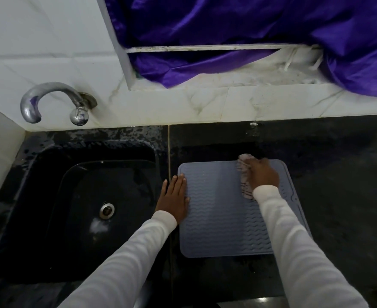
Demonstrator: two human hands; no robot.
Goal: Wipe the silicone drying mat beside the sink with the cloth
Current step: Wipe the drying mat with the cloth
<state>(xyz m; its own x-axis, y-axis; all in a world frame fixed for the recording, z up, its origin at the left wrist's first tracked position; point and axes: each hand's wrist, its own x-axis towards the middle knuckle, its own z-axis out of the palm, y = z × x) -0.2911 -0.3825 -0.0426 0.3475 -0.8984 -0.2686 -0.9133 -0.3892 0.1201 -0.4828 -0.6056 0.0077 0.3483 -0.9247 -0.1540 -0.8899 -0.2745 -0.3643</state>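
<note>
A grey-blue silicone drying mat [218,210] with a wavy ribbed surface lies flat on the black counter, just right of the sink. My right hand [262,173] presses a pale striped cloth [244,172] onto the mat's far right part; the cloth sticks out in front of and behind the hand. My left hand [174,197] lies flat with fingers spread on the mat's left edge, holding nothing. Both arms wear white sleeves, and the right sleeve hides part of the mat's right side.
A black sink [76,207] with a metal drain [106,210] sits left of the mat. A chrome tap [50,101] juts from the white tiled wall. Purple fabric [249,30] hangs over a window ledge behind. Black counter [343,192] extends to the right.
</note>
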